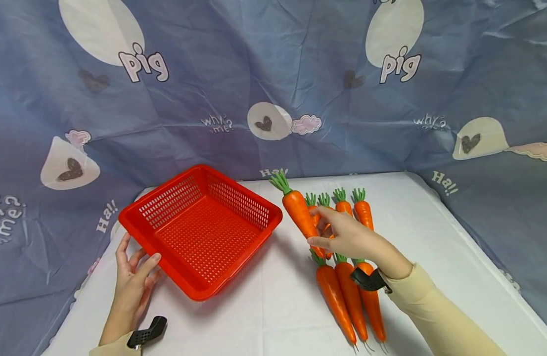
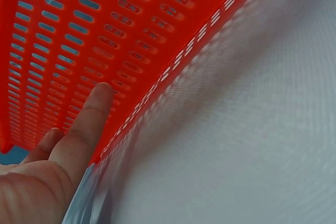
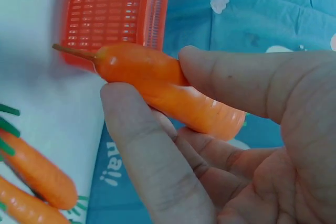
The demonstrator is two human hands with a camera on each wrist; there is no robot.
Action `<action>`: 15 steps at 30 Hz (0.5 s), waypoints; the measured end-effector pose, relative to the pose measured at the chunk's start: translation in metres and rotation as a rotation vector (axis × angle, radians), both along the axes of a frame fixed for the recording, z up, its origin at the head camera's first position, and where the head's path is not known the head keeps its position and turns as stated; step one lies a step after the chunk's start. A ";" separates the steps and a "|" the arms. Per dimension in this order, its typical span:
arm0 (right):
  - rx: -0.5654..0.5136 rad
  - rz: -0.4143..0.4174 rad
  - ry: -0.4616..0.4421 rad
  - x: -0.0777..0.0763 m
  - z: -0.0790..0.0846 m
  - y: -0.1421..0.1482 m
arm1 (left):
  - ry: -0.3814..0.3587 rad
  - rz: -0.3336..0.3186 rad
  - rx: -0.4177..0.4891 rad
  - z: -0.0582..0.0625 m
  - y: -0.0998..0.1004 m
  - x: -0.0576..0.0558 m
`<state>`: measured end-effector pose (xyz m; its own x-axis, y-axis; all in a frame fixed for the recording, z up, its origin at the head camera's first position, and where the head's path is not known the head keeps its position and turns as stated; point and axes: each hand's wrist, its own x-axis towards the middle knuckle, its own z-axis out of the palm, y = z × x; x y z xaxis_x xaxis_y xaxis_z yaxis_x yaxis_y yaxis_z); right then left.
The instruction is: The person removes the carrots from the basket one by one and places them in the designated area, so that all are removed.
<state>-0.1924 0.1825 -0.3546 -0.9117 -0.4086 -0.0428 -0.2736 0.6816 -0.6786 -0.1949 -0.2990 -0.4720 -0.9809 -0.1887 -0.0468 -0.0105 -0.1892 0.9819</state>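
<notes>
My right hand [image 1: 340, 235] holds an orange carrot [image 1: 297, 210] between thumb and fingers, above the other carrots. Its green top points up toward the back left, and its thin root end shows in the right wrist view, where fingers and thumb [image 3: 226, 74] pinch the carrot [image 3: 173, 93]. At the left, my left hand [image 1: 133, 277] touches the near-left side of a red plastic basket [image 1: 255, 269]. In the left wrist view, a fairly straight finger [image 2: 86, 121] rests against the basket's slotted outer wall [image 2: 131, 30]. No carrots show inside the basket.
Beneath and beyond my right hand lies a back row of several carrots [image 1: 363, 213], partly hidden by the hand. A front row of three carrots [image 1: 336, 301] lies nearer me. White cloth [image 1: 264, 316] covers the table, and a printed blue curtain [image 1: 273, 59] hangs behind.
</notes>
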 end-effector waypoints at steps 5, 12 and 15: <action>-0.019 -0.031 -0.022 0.009 -0.004 0.011 | 0.011 -0.009 0.012 0.000 -0.001 -0.001; -0.080 -0.083 -0.068 0.019 -0.001 0.027 | 0.006 -0.005 0.018 0.001 0.001 -0.003; -0.098 -0.108 -0.066 0.024 0.000 0.035 | 0.017 -0.012 0.027 0.000 0.002 -0.003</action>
